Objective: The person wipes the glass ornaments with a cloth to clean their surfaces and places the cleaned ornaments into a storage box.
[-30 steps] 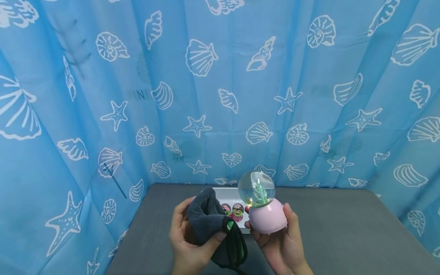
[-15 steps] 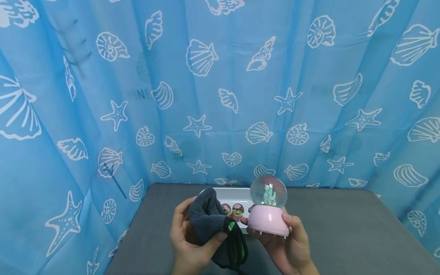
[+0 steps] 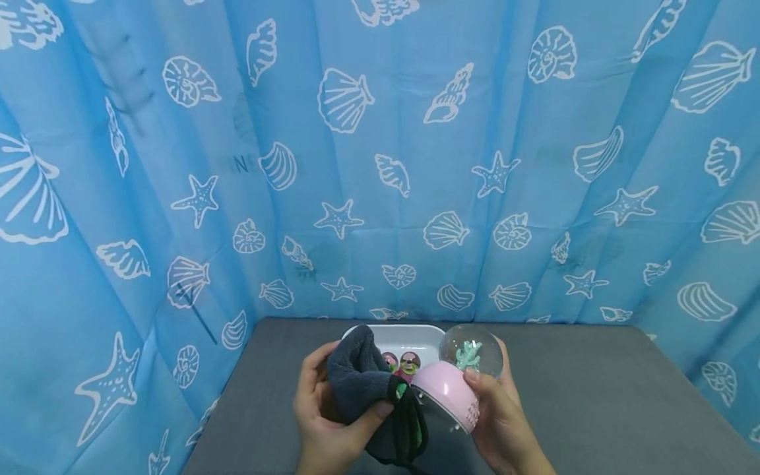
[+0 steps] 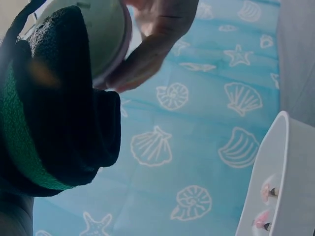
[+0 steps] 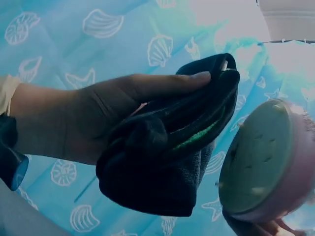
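In the head view my left hand [image 3: 332, 409] grips a bunched dark grey plush cloth [image 3: 359, 373] with black edging and a bit of green, its thumb pressing on the front fold. To the right, my right hand [image 3: 505, 422] holds a snow globe [image 3: 452, 392] with a pink base and a pale green cactus-like figure inside. The globe leans over to the right, so the base's underside with its small feet faces down toward the cloth. In the right wrist view that pale underside [image 5: 258, 162] shows beside the cloth [image 5: 162, 152], with a gap between them.
Behind the hands, a white tray [image 3: 415, 335] stands on the grey table [image 3: 594, 396]. Two small pink globe figures [image 3: 410, 363] sit in it, partly hidden by the cloth. A blue curtain [image 3: 380, 132] with white seashells hangs around the table's back and sides.
My right hand has turned the snow globe from leaning left, through upright, to leaning right, bringing its underside toward the cloth. The left hand and cloth have barely moved.
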A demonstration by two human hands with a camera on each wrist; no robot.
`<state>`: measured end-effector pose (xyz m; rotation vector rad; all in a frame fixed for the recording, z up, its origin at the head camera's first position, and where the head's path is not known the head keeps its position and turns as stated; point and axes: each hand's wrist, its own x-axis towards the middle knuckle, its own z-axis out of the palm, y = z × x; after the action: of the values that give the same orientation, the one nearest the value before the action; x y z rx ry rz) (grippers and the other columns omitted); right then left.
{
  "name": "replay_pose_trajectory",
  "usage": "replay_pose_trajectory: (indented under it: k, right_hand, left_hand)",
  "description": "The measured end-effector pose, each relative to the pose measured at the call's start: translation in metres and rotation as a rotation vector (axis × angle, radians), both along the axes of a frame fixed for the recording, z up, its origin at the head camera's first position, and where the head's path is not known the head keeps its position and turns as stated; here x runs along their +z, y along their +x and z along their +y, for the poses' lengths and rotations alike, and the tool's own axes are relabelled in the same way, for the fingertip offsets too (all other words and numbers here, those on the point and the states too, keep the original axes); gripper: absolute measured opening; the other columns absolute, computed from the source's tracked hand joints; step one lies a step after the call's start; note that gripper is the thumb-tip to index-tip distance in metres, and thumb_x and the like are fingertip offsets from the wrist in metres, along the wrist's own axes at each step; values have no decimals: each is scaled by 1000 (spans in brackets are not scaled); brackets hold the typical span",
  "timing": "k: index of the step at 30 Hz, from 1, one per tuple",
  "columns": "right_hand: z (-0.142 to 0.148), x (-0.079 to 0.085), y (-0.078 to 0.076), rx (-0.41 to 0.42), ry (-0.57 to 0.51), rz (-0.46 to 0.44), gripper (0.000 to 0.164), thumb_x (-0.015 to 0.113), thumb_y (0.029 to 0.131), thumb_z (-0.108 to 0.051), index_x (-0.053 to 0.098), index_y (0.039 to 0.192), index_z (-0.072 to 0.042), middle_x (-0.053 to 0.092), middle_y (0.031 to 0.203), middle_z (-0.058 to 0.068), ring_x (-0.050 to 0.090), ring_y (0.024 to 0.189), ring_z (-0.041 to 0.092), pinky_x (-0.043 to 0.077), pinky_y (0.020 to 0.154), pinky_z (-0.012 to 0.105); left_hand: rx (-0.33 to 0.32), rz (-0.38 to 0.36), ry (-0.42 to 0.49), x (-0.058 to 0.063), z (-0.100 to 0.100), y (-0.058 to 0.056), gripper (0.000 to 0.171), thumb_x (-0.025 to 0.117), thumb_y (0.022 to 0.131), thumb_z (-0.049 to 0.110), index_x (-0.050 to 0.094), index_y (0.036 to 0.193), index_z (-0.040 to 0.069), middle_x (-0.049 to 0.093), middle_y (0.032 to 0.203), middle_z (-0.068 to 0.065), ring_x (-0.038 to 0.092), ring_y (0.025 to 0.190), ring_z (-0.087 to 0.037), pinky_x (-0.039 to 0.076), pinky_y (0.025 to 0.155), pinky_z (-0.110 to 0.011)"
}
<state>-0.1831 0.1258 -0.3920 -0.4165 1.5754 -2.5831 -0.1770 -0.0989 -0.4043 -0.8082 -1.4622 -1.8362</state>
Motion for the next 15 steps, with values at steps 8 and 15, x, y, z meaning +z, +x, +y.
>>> replay_pose_trajectory:
  k: [8,15]
  right_hand:
    - [5,4,-4,-378,304,163,71,67,81,9,44,144,-14,48,135,12,58,112,23,59,82,33]
    - [15,8,-4,-401,217,217,75,69,71,24,36,130,-8,52,131,15,65,106,21,62,74,36]
  left_hand:
    - [-1,-106,-36,2,-1,3,85,80,67,-16,37,140,-5,60,114,-23,68,92,-27,62,75,-38]
    - [-78,-99,-50,1,1,3,87,81,64,-17,38,138,-7,57,120,-25,67,99,-30,61,81,-41]
